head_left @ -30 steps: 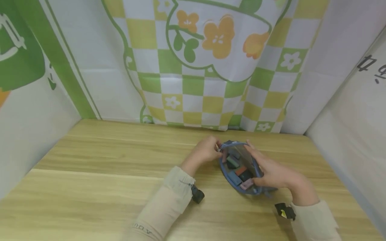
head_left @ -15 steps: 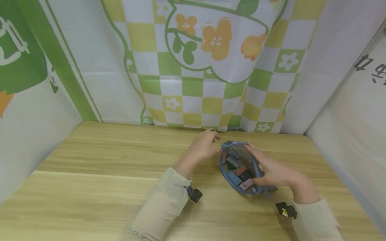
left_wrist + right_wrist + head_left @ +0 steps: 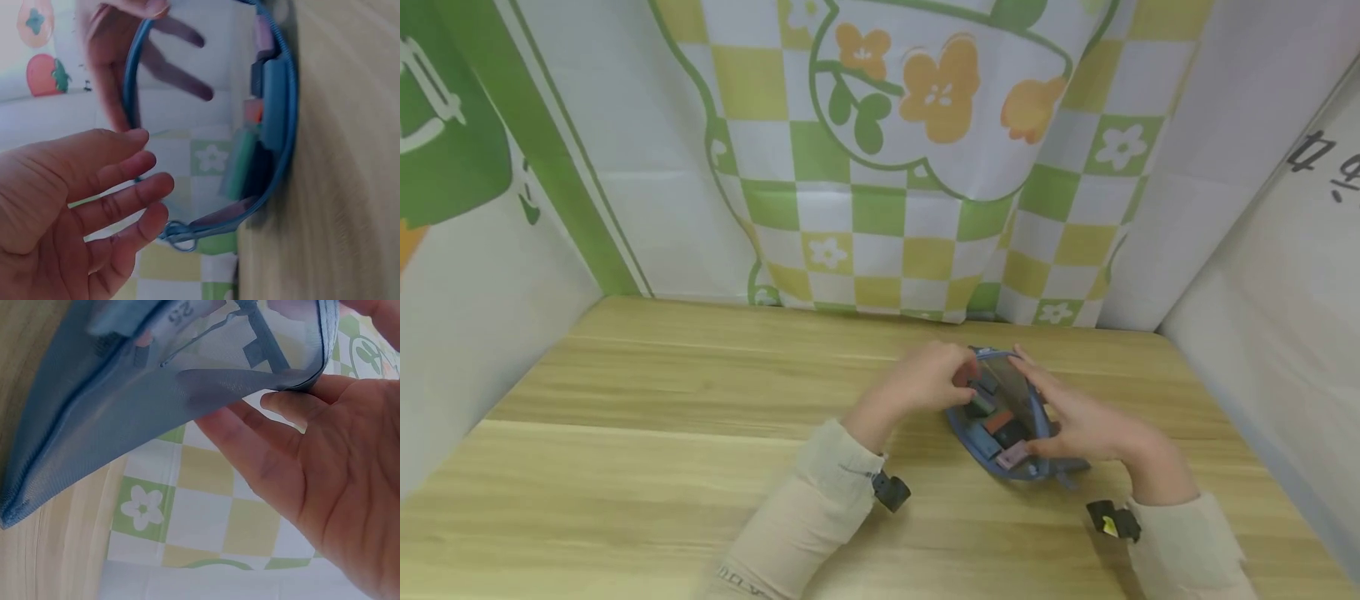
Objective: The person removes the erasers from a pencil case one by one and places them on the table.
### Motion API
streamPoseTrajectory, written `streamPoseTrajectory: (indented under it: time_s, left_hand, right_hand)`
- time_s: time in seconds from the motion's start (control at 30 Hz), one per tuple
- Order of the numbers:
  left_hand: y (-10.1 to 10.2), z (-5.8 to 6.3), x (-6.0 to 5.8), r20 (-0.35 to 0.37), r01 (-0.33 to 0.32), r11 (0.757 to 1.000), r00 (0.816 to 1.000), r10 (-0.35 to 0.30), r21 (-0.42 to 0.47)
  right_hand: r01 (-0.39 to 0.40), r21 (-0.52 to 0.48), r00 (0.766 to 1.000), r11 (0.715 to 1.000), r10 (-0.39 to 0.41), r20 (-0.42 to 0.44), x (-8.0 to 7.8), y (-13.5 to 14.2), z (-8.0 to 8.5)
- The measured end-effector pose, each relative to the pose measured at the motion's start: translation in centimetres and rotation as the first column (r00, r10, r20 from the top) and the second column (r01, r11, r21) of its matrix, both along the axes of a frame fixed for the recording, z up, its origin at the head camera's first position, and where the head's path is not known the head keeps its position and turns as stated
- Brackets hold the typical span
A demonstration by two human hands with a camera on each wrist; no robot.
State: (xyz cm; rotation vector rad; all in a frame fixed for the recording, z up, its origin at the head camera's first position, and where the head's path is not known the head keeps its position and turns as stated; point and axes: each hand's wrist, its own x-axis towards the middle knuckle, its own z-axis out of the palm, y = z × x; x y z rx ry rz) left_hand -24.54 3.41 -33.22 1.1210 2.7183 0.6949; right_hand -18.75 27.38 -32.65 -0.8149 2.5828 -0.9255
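Note:
A blue mesh zip pouch [image 3: 964,442] lies on the table with its mouth spread wide. Inside are several small blocks, among them a blue block [image 3: 274,103], a green block [image 3: 245,162], an orange-red block [image 3: 998,422] and a pinkish-purple block [image 3: 1012,456]. My right hand [image 3: 1086,429] grips the pouch's right rim; in the right wrist view the mesh [image 3: 125,406] hangs from its fingers. My left hand [image 3: 925,382] is at the left end of the mouth. Its fingers [image 3: 156,184] are loosely bent and hold nothing, close to the zip pull loop [image 3: 187,245].
The wooden table [image 3: 647,392] spreads to the left and in front of the pouch. A checked, flowered cloth [image 3: 880,208] hangs along the back edge. White side panels stand left and right [image 3: 1285,333]. Black devices are strapped at both cuffs [image 3: 891,492].
My left hand was at the pouch's left rim, drew back a little to the left, and is now over the left end of the mouth. The right hand and pouch have barely moved.

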Motion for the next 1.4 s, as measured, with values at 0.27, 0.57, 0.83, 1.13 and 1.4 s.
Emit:
streamPoseTrajectory:
  time_s: [0.27, 0.57, 0.83, 1.13, 1.4]
  left_hand:
    - [1.7, -1.3, 0.3, 0.039, 0.149, 0.987, 0.988, -0.147, -0.055]
    - [3.0, -2.5, 1.0, 0.100, 0.252, 0.965, 0.964, -0.245, -0.074]
    - [3.9, -3.2, 1.7, 0.102, 0.271, 0.958, 0.960, -0.262, -0.091]
    - [4.4, -3.6, 1.9, 0.117, 0.262, 0.962, 0.961, -0.251, -0.083]
    - [4.7, -3.5, 1.9, 0.094, 0.226, 0.966, 0.972, -0.215, -0.123]
  right_hand:
    - [-0.014, -0.044, 0.999, 0.999, 0.016, 0.042, 0.0, 0.1, 0.0]
    - [-0.013, 0.003, 1.000, 1.000, 0.013, 0.005, 0.3, -0.1, 0.4]
    - [0.009, 0.080, 0.997, 0.997, -0.002, -0.080, 0.6, -0.4, 0.6]
    - [0.010, 0.063, 0.999, 0.998, -0.007, -0.053, 0.7, -0.4, 0.5]
    - [0.013, 0.083, 0.997, 0.996, -0.006, -0.078, 0.7, -0.6, 0.7]
